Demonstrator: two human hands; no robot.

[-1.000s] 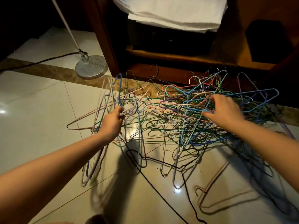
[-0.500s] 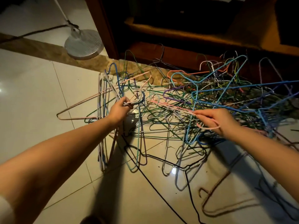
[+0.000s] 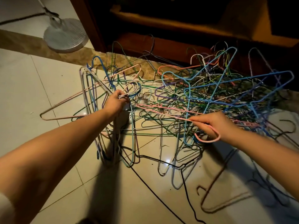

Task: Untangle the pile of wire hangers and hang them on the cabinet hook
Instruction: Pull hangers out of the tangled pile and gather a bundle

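Item: my right hand [image 3: 216, 125], closed on 1 pink hanger [image 3: 169, 110], has drawn it nearer from the floor pile [image 3: 202, 94]; my left hand [image 3: 115, 103] stays clenched around gathered hooks [image 3: 135, 90]; extraction under way.

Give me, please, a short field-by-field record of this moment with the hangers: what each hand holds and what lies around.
left hand: closed on a bunch of hanger hooks
right hand: pinching the pink hanger near its hook
pile of hangers: tangled, on the tiled floor
loose brown hanger: apart, near right
lamp base: far left
cabinet: behind pile
cabinet hook: not in view
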